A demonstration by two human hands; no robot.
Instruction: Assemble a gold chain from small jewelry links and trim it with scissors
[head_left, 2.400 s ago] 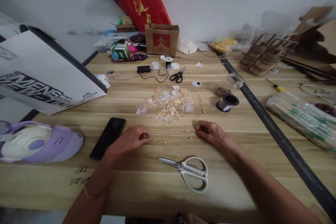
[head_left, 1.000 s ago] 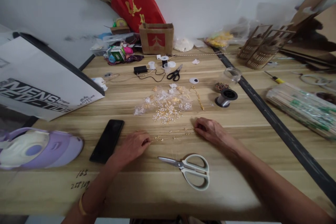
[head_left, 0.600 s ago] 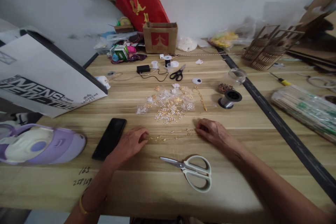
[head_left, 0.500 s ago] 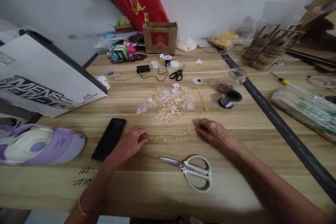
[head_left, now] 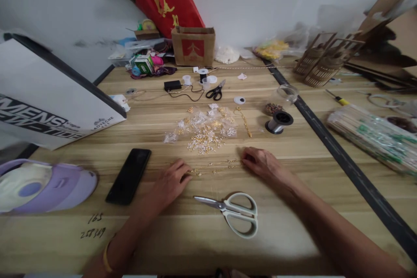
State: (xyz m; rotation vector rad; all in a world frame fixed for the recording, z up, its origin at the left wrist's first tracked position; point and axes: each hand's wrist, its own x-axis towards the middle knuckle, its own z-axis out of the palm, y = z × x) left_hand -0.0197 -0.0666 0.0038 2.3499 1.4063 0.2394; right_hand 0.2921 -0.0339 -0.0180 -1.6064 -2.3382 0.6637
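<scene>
A thin gold chain (head_left: pixel 216 168) with small beads or charms lies stretched in two strands across the wooden table. At its left end are the closed fingertips of my left hand (head_left: pixel 172 179), resting on the tabletop. My right hand (head_left: pixel 262 163) has its fingers curled in a pinch at the chain's other end. Just below the chain lie cream-handled scissors (head_left: pixel 233 210), blades pointing left. Above it is a pile of tiny gold and clear pieces (head_left: pixel 206 139) among small plastic bags (head_left: pixel 198 120). A short gold chain (head_left: pixel 244 122) lies right of the bags.
A black phone (head_left: pixel 129 177) lies left of my left hand. Behind the pile are black scissors (head_left: pixel 215 91). A wire spool (head_left: pixel 278 122) and a clear jar (head_left: pixel 287 94) stand to the right. Wrapped sticks (head_left: pixel 371 137) lie far right; a white box (head_left: pixel 55 100) stands left.
My left hand has moved right, inward over the chain's left end, with its fingers closer together. My right hand stays at the other end. The whole view has shifted slightly.
</scene>
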